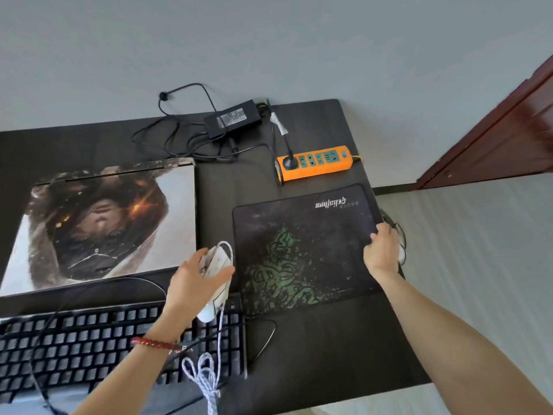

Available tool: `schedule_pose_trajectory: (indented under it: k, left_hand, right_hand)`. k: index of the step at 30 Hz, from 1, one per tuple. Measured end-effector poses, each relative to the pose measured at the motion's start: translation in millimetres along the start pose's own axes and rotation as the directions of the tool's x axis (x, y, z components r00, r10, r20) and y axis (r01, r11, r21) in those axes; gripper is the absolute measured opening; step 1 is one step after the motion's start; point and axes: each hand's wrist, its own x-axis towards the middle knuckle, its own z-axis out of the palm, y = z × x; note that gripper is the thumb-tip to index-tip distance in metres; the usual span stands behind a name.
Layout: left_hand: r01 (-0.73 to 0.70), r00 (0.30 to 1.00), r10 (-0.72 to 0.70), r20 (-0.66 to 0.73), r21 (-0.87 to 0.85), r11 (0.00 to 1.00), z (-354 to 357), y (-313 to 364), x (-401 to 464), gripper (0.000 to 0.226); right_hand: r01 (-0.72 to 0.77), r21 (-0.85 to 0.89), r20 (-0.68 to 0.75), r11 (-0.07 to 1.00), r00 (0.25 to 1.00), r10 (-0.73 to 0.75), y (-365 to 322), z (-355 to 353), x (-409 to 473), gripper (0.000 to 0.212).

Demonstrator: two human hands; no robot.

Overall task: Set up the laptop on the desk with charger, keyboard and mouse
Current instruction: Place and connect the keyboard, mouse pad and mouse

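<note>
A closed laptop (101, 226) with a printed picture on its lid lies at the left of the dark desk (215, 187). In front of it sits a black keyboard (119, 342). My left hand (197, 280) holds a white mouse (217, 278) above the keyboard's right end; its braided white cable (206, 375) hangs down in loops. My right hand (383, 247) grips the right edge of a black and green mouse pad (302, 250). The black charger brick (232, 121) lies at the back with its cables tangled beside it.
An orange power strip (314, 163) with one black plug in it lies behind the mouse pad. The desk's right edge runs just past my right hand, with pale floor (478, 265) beyond. A dark red door (508, 136) stands at the far right.
</note>
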Motion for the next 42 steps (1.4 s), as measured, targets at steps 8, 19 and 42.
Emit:
schedule_pose_trajectory:
  k: [8, 19, 42]
  left_hand:
    - [0.028, 0.999, -0.025, 0.022, -0.103, 0.994, 4, 29, 5, 0.067]
    - [0.064, 0.994, -0.055, 0.093, -0.094, 0.994, 20, 47, 11, 0.076]
    - [0.095, 0.911, -0.025, 0.412, -0.15, 0.984, 67, 81, 7, 0.038]
  right_hand:
    - [-0.06, 0.043, -0.013, 0.997, 0.998, 0.06, 11, 1, 6, 0.026]
    - [-0.094, -0.113, -0.085, 0.989, 0.993, 0.084, -12, -14, -15, 0.043]
    - [0.135, 0.151, 0.28, 0.979, 0.944, -0.173, -39, 18, -67, 0.084]
